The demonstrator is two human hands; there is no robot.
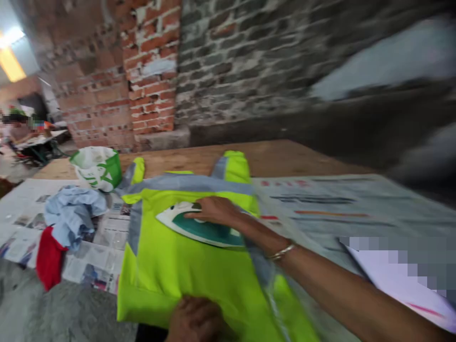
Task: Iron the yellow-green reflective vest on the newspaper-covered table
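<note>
We start with the wooden table (pixel 285 159), covered in sheets of newspaper (pixel 107 240), set against a brick wall (pixel 149 71). Across the papers lies the high-visibility vest (pixel 185 275), spread flat with its grey reflective bands showing; we judge it light, soft and limp, likely to slide and wrinkle on the paper unless pinned at the hem. To its left sit a heap of pale blue cloth (pixel 73 213) and a red cloth (pixel 50 259), with a green and white bucket (pixel 98 167) behind them. On the vest's upper half rests the iron (pixel 199 225), white and teal, sole down; it looks heavy and rigid, and its hot plate means the handle on top is the one place to take hold. Our right hand (pixel 217 211) is wrapped over that handle, fingers closed round it, a bangle at the wrist. Our left hand (pixel 194 319) presses on the vest's near edge; we cannot tell whether its fingers are spread
</note>
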